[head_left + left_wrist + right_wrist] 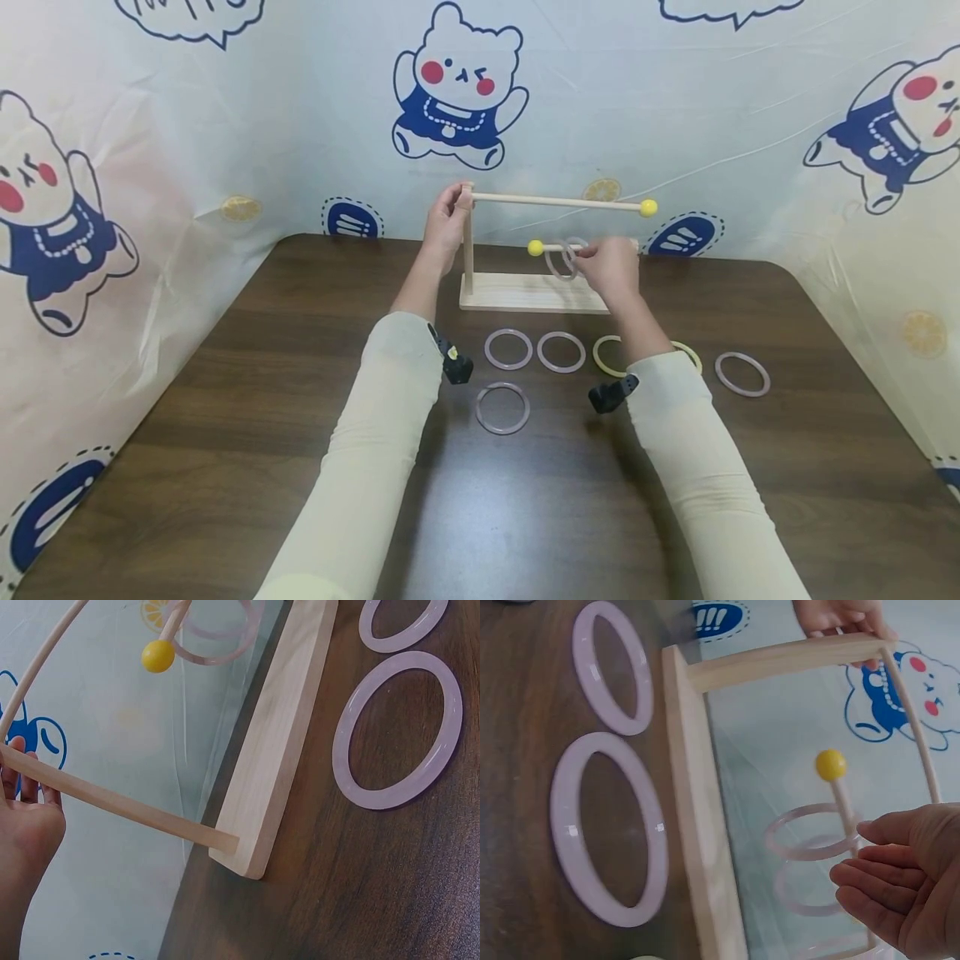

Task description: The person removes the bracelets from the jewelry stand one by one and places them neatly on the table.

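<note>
A wooden stand has a flat base (pixel 525 293), a left post and two rods. My left hand (pixel 447 221) holds the top of the left post (pixel 120 801), where the upper rod (pixel 555 201) begins. The lower rod carries a yellow ball (pixel 830 765) on its left end. Translucent purple rings hang on this rod; the nearest ring (pixel 802 857) is close behind the ball. My right hand (pixel 613 271) is at that ring's upper edge, thumb and fingers extended with a gap between them. Whether they touch the ring is hard to tell.
On the brown table before the stand lie several purple rings (pixel 508 368) and two yellow rings (pixel 595 358), partly behind my right forearm. One purple ring (pixel 742 393) lies far right. A yellow ball (pixel 648 208) tips the upper rod. A printed curtain (pixel 330 125) hangs behind.
</note>
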{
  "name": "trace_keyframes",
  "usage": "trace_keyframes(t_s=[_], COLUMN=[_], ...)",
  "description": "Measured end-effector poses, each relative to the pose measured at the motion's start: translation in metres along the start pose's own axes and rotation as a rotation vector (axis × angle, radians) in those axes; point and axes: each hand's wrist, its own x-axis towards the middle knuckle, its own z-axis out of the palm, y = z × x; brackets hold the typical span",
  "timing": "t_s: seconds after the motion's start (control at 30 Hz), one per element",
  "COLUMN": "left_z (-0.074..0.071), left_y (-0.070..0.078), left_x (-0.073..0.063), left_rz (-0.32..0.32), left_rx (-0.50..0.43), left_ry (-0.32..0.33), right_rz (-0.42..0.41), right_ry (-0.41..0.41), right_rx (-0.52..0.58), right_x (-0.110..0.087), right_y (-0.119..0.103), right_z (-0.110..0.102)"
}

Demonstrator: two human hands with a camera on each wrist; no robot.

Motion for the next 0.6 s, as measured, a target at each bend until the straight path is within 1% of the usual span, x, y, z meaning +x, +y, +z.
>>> trace_keyframes(t_s=[0.13,0.27,0.5,0.6], left_z=[0.001,0.002,0.003,0.002], left_y=[0.001,0.001,0.002,0.002], left_x=[-0.001,-0.002,-0.002,-0.002], left_rz=[0.006,0.009,0.010,0.011], left_rx=[-0.004,0.002,-0.006,-0.001], left_ry=[0.003,0.007,0.007,0.012], right_rz=[0.016,0.034,0.064,0.072], right_ry=[-0.018,-0.032,0.007,0.012], right_rx=[-0.023,-0.011,0.088,0.110], right_x=[0.000,0.000,-0.001,-0.002], right_y=[0.007,0.011,0.009,0.008], right_z=[0.008,0.017,0.024,0.025])
